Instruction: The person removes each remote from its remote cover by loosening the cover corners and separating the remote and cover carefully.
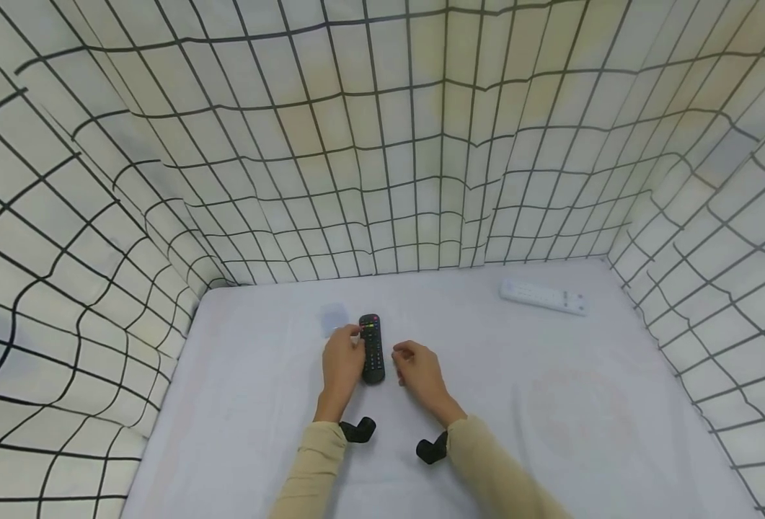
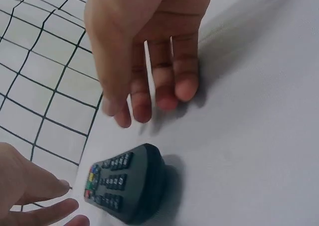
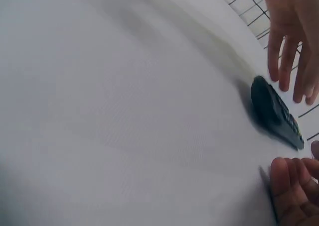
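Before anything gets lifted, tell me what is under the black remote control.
The black remote control lies buttons-up on the white tabletop; nothing pokes out around its visible edges. Its underside, and the patch it covers, cannot be seen.

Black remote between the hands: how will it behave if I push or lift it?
The black remote will probably stay stiff, as it looks like hard plastic. It seems unlikely to roll, lying flat on the white surface. Its smooth, rounded near end might slip if pinched.
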The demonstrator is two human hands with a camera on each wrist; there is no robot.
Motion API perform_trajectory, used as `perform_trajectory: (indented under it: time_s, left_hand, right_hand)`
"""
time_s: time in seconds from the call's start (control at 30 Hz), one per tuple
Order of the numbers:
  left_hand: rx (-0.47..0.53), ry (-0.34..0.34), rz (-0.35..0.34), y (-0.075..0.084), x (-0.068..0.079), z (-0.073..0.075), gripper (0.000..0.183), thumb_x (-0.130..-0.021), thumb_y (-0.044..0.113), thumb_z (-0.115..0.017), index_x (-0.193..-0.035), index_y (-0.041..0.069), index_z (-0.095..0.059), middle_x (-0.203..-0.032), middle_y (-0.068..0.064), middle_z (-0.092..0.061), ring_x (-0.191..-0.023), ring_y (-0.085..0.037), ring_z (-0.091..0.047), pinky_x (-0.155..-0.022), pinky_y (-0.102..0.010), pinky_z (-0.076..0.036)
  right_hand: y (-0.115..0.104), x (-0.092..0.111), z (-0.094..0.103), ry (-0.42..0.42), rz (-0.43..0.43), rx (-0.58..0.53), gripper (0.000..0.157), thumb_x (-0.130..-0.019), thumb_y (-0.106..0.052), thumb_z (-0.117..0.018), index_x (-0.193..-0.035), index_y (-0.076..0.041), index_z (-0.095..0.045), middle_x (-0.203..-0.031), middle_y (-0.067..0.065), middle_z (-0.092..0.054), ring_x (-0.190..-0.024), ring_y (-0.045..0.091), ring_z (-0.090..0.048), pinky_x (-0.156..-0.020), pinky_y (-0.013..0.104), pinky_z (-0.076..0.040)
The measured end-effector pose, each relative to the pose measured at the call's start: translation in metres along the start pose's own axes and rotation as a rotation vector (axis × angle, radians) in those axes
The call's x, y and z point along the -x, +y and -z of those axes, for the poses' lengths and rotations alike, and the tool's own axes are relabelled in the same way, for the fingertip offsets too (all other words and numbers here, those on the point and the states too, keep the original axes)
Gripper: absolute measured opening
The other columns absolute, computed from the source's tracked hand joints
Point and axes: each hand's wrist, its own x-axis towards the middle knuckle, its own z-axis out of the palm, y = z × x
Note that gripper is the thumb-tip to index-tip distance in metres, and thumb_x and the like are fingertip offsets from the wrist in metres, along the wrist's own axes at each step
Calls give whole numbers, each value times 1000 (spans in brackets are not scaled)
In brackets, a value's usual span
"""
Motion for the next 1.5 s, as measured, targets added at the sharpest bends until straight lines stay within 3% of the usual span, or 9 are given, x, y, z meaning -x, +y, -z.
perform_trajectory:
  time_s: [0.2,0.43,0.8,1.2,1.5]
  left_hand:
    - [-14,-28,-94,15,-3,-2,26,-100,10,-64,-124,3,-72,-119,-14,-74,-104,-29,-71,-88,-45,-59]
    - [-85,-101,-279,33,-8,-17,23,-101,11,-65,-122,6,-71,-117,-11,-75,-102,-26,-71,-87,-43,-59]
    - [-41,-263,-419,56,-28,-54,25,-105,17,-61,-128,13,-69,-123,-4,-73,-108,-20,-71,-93,-37,-58]
    - [-4,-379,-407,85,-37,-89,31,-107,24,-59,-136,14,-64,-131,-4,-71,-113,-19,-70,-96,-35,-57]
    - [61,-419,-395,107,-44,-111,36,-107,26,-58,-141,13,-61,-136,-5,-69,-118,-21,-69,-100,-37,-56]
  right_hand:
    - [10,8,21,-1,47,-18,24,-106,-19,-61,-124,-6,-70,-94,8,-72,-72,13,-65,-63,23,-53]
    - [20,11,45,63,80,27,23,-105,-19,-64,-124,-8,-71,-106,7,-73,-81,12,-68,-70,22,-54]
    - [35,9,86,152,111,148,22,-103,-15,-66,-123,-7,-71,-117,11,-76,-102,27,-73,-90,43,-60]
    - [54,4,146,93,90,205,33,-107,-21,-60,-137,-7,-61,-134,15,-69,-121,32,-67,-103,51,-55]
    - [59,-1,182,122,17,216,49,-109,-29,-56,-152,-6,-47,-152,19,-54,-137,39,-55,-112,56,-48]
